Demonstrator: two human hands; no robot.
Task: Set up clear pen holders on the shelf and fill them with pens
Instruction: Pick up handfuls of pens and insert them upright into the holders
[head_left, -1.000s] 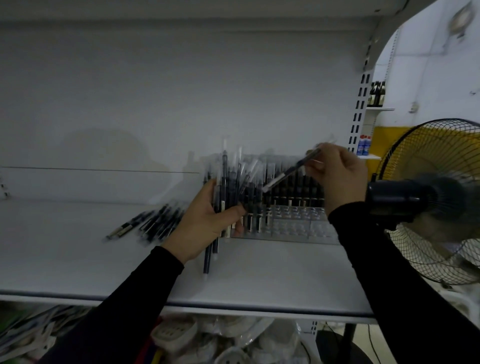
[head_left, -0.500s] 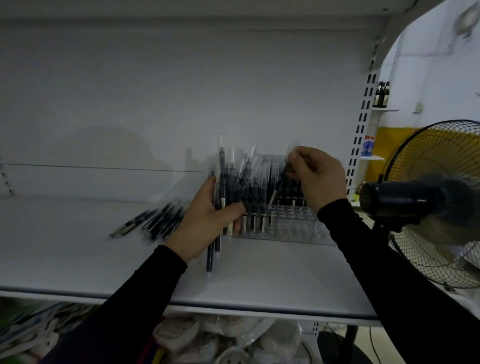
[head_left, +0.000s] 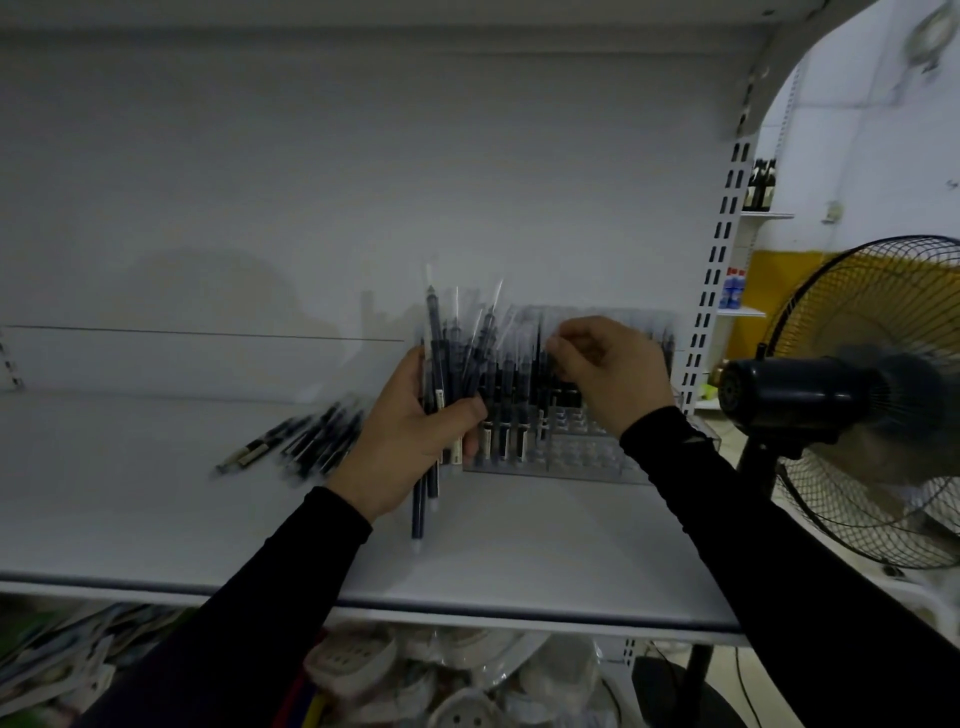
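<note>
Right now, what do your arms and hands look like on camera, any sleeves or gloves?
Both arms wear long, close-fitting black sleeves that end at the wrists. The left hand and right hand are bare: no gloves, and no rings or watch that I can make out. The right sleeve has a faint light mark near the cuff, too blurred to read.

Dim, grey-blue cast over whole view. Brightest area upper right, beyond white slotted metal upright. Soft dark shadow on white back panel, left of centre. Motion blur smears loose dark pens lying on white shelf. Wide-angle bend at edges; lower-left clutter out of focus.
</note>
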